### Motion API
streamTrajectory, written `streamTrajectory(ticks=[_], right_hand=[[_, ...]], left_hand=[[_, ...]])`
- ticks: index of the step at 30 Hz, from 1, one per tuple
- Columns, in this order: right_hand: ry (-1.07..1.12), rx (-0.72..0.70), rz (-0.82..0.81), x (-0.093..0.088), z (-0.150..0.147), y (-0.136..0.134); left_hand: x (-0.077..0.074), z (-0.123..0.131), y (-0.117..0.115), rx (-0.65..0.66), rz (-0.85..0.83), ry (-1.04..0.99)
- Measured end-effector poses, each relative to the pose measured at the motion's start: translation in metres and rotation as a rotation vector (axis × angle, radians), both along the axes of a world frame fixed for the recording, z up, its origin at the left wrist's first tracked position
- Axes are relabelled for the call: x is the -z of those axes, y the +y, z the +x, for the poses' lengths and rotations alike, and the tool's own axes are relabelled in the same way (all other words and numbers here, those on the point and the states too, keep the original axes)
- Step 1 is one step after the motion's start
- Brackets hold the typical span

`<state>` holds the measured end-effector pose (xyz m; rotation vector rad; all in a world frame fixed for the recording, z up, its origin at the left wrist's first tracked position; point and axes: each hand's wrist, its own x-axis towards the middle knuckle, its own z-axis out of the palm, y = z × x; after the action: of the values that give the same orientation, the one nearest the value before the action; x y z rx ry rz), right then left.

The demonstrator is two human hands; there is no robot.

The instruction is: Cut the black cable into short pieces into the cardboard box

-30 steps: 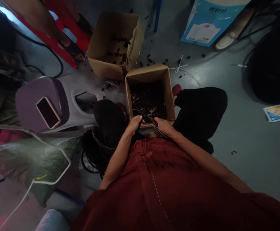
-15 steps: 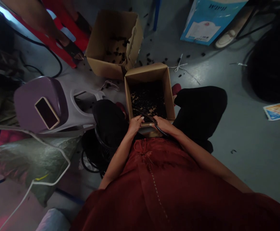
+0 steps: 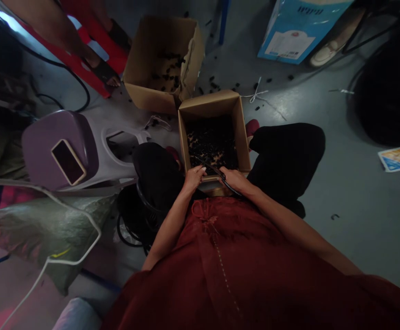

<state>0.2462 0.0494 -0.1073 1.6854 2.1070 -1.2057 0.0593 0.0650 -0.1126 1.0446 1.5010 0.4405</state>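
Observation:
A cardboard box [image 3: 240, 120] stands between my knees, its bottom covered with many small black pieces. At its near edge my right hand [image 3: 234, 179] is closed around dark scissors [image 3: 212, 167]. Their blades point left over the box, and a curved black handle shows below the palm. Just left of the blades, my left hand [image 3: 194, 177] is closed in a pinch at the near rim. Whatever its fingers hold is too small and dark to make out.
A second cardboard box [image 3: 151, 97] with black bits adjoins mine, beside another person's gloved hand [image 3: 106, 73]. Left stands a purple-topped stool [image 3: 41, 156] carrying a phone [image 3: 68, 162]. A green sack [image 3: 48, 229], a blue package [image 3: 289, 39] and scattered black pieces lie around.
The scissors in my right hand have shifted slightly, their blades angled a little differently over the box. My left hand stays pinched at the rim.

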Motion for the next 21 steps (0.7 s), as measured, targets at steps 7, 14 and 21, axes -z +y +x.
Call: streamTrajectory(ticks=[7,14,21], right_hand=[[-0.055,0.031,-0.022,0.001,-0.001,-0.001],[-0.009,0.166,0.004,0.017,-0.002,0.002],[0.196,0.411,-0.013,0.024,0.002,0.008]], left_hand=[[-0.002,0.001,0.000,-0.014,-0.008,-0.003],[-0.005,0.002,0.001,-0.116,-0.116,-0.145],[-0.004,0.003,0.002,-0.148,-0.203,-0.309]])
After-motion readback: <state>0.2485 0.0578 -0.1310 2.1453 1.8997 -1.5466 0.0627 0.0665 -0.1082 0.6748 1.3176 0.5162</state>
